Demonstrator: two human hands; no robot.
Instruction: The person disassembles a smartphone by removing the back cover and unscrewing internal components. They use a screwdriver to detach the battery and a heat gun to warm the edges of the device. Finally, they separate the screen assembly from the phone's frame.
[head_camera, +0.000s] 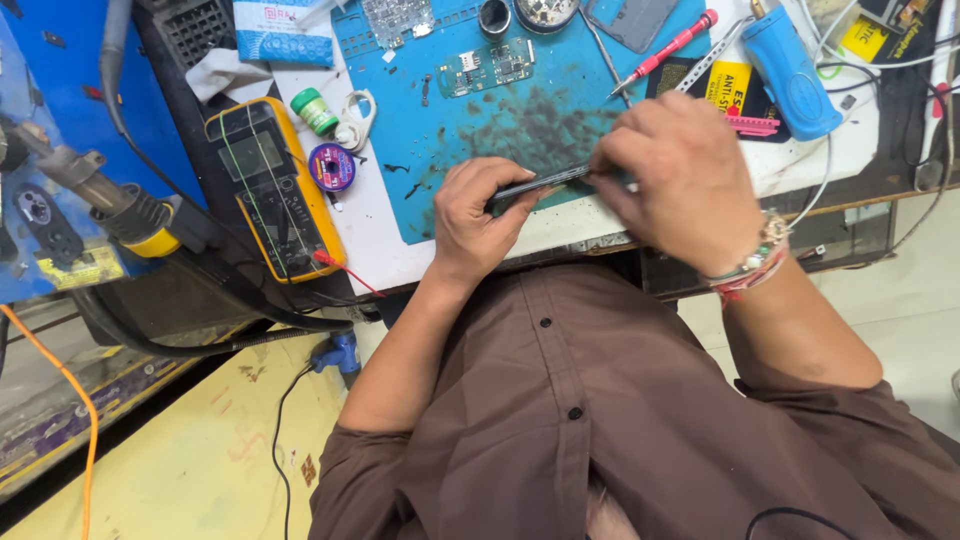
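Observation:
A thin dark mobile phone is held edge-on above the front of a blue work mat. My left hand grips its left end, thumb on top. My right hand, with beaded bracelets at the wrist, closes over its right end; whether it also holds a small tool is hidden by the fingers. A green circuit board lies on the mat farther back.
A yellow multimeter with a red probe lies left of the mat, next to a solder spool and a green-capped bottle. A red screwdriver, a blue tool handle and a hot-air handpiece surround the mat.

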